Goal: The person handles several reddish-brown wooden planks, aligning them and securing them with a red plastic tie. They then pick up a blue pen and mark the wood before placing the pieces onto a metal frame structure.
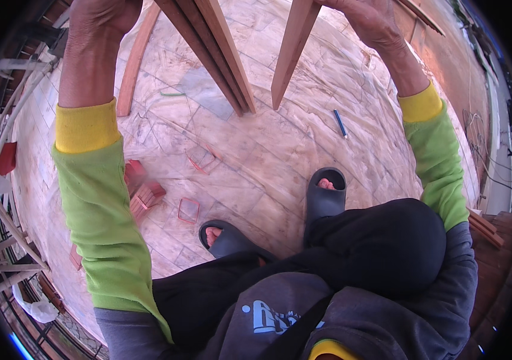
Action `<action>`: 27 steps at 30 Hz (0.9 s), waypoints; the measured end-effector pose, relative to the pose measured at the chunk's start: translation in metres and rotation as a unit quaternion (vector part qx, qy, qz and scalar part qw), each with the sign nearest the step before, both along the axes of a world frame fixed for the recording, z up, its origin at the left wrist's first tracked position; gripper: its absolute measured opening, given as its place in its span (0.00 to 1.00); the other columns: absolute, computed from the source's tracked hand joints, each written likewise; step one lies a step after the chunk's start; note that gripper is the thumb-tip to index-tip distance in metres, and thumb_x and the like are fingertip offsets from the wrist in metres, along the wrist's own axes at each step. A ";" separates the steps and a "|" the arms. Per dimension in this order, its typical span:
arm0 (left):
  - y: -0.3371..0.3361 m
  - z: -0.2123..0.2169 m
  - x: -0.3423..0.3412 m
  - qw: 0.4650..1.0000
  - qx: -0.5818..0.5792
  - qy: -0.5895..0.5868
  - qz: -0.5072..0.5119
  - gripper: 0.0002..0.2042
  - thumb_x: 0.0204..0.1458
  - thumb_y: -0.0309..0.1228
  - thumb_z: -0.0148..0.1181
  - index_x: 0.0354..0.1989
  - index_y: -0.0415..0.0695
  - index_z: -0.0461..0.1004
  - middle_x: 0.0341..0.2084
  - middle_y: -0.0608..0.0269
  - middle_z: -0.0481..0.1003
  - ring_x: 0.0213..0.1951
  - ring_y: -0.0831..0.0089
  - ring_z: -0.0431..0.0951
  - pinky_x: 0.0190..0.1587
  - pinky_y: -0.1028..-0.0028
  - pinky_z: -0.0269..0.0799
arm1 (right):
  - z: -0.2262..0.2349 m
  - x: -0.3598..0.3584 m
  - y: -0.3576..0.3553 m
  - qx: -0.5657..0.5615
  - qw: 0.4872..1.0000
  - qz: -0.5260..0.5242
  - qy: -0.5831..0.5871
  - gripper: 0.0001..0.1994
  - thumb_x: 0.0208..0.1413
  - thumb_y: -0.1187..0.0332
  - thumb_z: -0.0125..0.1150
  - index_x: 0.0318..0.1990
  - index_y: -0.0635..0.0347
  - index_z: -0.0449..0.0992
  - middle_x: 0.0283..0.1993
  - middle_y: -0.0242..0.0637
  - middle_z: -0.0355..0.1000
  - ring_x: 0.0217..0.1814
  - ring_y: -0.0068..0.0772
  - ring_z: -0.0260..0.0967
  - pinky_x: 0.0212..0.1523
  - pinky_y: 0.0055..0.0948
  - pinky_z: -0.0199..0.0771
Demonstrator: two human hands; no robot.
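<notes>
Two groups of wood stand before the person. One is a bundle of wooden strips (214,54), at least three lying tight together, slanting down from the top edge to an end left of the single wooden batten (292,51). That batten, one piece, tapers down to a cut end just right of the bundle's end, the two ends near but apart. Both ends hang above the pale tiled floor (304,150).

Taking the batten as the landmark: one blue pen (340,123) lies on the floor to its lower right. One long plank (133,60) lies flat on the floor well to its left, beyond the bundle. Small reddish frames and blocks (148,192), at least four pieces, are scattered on the floor to its lower left. Below it stand two feet in two dark slippers (325,192).

The left hand (97,18) is raised to the top edge, left of the bundle, forearm upright, wrist bent; its fingers are cut off by the edge, so I cannot tell whether they are clenched or holding anything. The right hand (367,18) is raised likewise at the batten's upper part, touching it, the fingers wrapped on the wood as far as shows. Both arms wear green sleeves with yellow cuffs.
</notes>
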State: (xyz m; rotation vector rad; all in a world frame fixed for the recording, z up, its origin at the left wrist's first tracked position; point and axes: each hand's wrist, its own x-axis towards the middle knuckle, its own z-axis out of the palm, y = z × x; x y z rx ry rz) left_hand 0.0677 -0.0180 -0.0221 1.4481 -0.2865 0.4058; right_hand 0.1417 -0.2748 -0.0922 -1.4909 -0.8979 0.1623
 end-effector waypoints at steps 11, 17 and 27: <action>-0.027 0.022 -0.012 1.000 0.018 0.007 0.014 0.31 0.29 0.27 0.78 0.46 0.36 0.70 0.37 0.61 0.74 0.39 0.72 0.75 0.45 0.72 0.72 | -0.036 -0.020 0.046 -0.018 0.998 0.066 -0.011 0.46 0.45 0.59 0.73 0.66 0.68 0.50 0.63 0.53 0.59 0.66 0.44 0.59 0.64 0.42 0.65; -0.034 0.027 -0.019 0.999 0.008 0.026 -0.031 0.31 0.30 0.26 0.77 0.47 0.38 0.69 0.36 0.64 0.74 0.39 0.75 0.74 0.44 0.74 0.72 | -0.035 -0.022 0.048 -0.008 0.996 0.068 -0.064 0.44 0.47 0.57 0.71 0.66 0.68 0.52 0.62 0.52 0.62 0.64 0.41 0.61 0.62 0.41 0.66; -0.046 0.027 -0.016 0.999 0.037 0.009 -0.019 0.28 0.31 0.25 0.76 0.44 0.38 0.70 0.33 0.64 0.75 0.35 0.76 0.75 0.41 0.75 0.73 | -0.022 -0.025 0.039 0.009 0.992 0.067 -0.103 0.39 0.52 0.56 0.66 0.65 0.71 0.54 0.59 0.54 0.65 0.60 0.45 0.66 0.57 0.41 0.71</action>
